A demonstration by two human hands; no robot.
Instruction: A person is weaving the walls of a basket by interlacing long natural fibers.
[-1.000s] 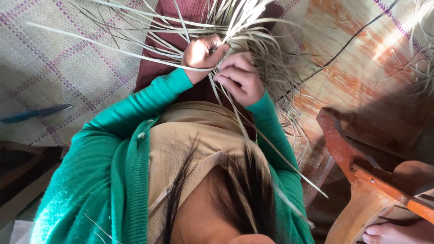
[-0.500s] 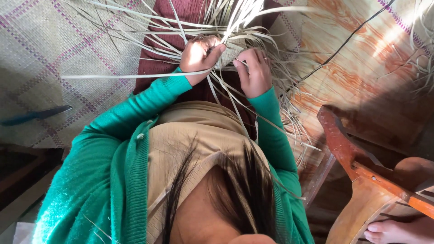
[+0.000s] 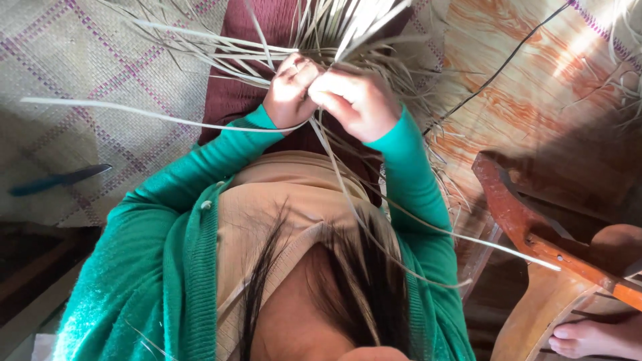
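Note:
My left hand [image 3: 289, 93] and my right hand [image 3: 358, 100] are pressed together over my lap, both pinching pale dried straw strips [image 3: 334, 30]. The strips fan out above the hands in a loose, partly woven bundle. One long strip [image 3: 134, 113] runs from the left hand far out to the left. Other strips trail down past my right green sleeve [image 3: 408, 180] to the lower right. A maroon cloth [image 3: 234, 93] lies under the bundle on my lap. The fingertips are hidden among the strips.
A woven mat [image 3: 87, 60] with purple lines covers the floor on the left, with a blue-handled knife [image 3: 57, 180] on it. A black cable [image 3: 495, 70] crosses the orange patterned floor. At the right stands a wooden chair frame [image 3: 535, 247], with another person's bare foot [image 3: 592, 337] below it.
My hands have come together at the middle of the bundle. The right hand moved up and leftward against the left hand, and a long strip now sticks out to the left.

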